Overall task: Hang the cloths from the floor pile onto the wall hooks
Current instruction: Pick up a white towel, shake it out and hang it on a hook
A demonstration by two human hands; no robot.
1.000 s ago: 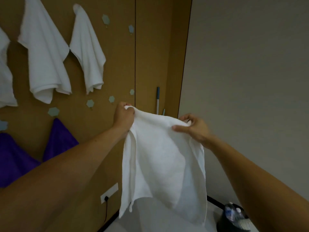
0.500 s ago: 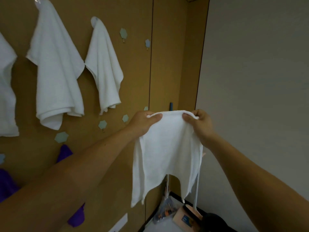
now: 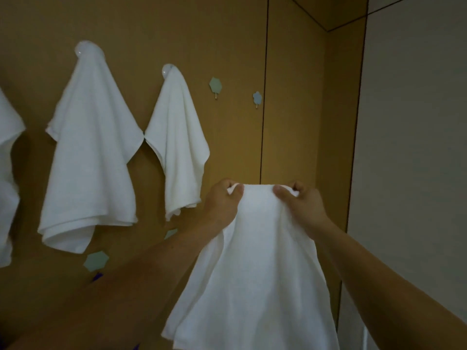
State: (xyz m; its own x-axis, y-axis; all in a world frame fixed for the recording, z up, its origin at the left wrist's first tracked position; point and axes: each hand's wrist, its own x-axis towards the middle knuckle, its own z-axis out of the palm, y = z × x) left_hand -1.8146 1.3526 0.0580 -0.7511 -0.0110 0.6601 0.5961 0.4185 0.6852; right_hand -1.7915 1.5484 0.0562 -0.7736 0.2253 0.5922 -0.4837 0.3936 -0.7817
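Note:
A white cloth (image 3: pixel 255 274) hangs in front of me, held up by its top edge. My left hand (image 3: pixel 222 205) pinches the left end of that edge and my right hand (image 3: pixel 303 205) pinches the right end, the two hands close together. Above the hands, two bare pale-green hooks are on the brown wall: one hook (image 3: pixel 215 85) and a smaller hook (image 3: pixel 257 97) to its right. Two white cloths hang on hooks further left, a large cloth (image 3: pixel 88 157) and a narrower cloth (image 3: pixel 178 145).
Part of another white cloth (image 3: pixel 7 178) hangs at the left edge. Lower hooks (image 3: pixel 96 260) sit below the hung cloths, with a scrap of purple cloth (image 3: pixel 97 277) just beneath. A grey wall (image 3: pixel 414 147) meets the brown panel at the right corner.
Both hands have lifted the cloth higher and drawn closer together along its top edge. My view has tilted upward, so the floor and the purple cloths have mostly dropped out of sight.

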